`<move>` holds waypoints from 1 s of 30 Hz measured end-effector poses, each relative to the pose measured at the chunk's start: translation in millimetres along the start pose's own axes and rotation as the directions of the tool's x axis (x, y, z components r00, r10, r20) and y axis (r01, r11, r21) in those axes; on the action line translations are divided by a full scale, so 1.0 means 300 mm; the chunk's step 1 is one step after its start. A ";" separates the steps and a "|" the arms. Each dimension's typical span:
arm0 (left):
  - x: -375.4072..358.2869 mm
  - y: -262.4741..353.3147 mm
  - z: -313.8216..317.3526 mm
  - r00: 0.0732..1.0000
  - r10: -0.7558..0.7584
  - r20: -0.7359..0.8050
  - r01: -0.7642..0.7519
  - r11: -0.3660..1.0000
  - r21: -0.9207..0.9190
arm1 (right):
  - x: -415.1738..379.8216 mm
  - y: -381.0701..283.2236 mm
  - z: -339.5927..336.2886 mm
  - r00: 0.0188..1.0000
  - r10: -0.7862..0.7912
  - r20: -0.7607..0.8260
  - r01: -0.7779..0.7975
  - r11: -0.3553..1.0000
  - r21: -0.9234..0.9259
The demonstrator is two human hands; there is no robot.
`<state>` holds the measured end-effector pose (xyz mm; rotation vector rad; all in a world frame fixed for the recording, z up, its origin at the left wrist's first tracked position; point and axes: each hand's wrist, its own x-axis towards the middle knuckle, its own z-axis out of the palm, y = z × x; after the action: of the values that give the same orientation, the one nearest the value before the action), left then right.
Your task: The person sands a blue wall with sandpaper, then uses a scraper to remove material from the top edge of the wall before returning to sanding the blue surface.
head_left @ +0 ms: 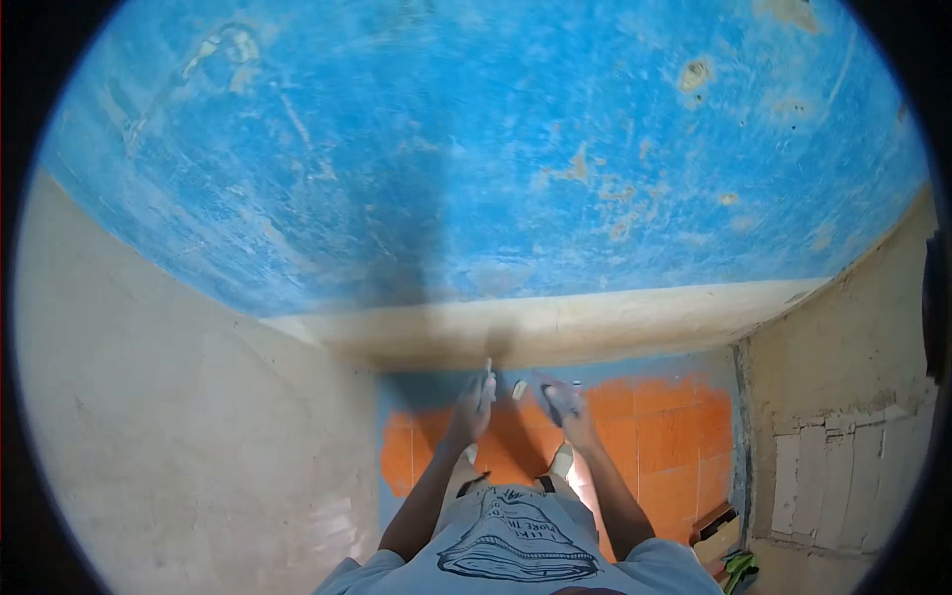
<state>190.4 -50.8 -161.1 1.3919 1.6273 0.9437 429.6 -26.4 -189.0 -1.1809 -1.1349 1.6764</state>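
My left hand (475, 401) is in front of me over the floor near the foot of the wall, fingers closed. A thin pale piece (489, 367) sticks up from its fingertips, too small to name. Level with it on the right, my right hand (565, 400) is slightly blurred and closed around a greyish flat thing (544, 381) whose kind I cannot tell. Between the hands, a small whitish block (519, 390) lies on the floor. The blue wall (496, 149), scuffed and patched, rises ahead above a cream band (615, 315).
Plain plaster walls flank me, the left one (198, 397) and the right one (843, 367). Orange tiles (664, 436) with a grey border cover the floor. A small white thing (577, 383) lies by the wall. A box (716, 531) and green cloth (739, 567) sit at lower right.
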 end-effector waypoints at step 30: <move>0.726 0.483 -1.106 -0.041 0.967 -0.252 -0.256 0.234 0.938 | 0.579 -1.514 0.660 -0.299 -0.945 -0.134 0.265 0.053 -0.963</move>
<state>-71.5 167.0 89.0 2.8217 2.0210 2.2355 237.7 225.8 229.8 -0.9708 -1.1465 -0.6675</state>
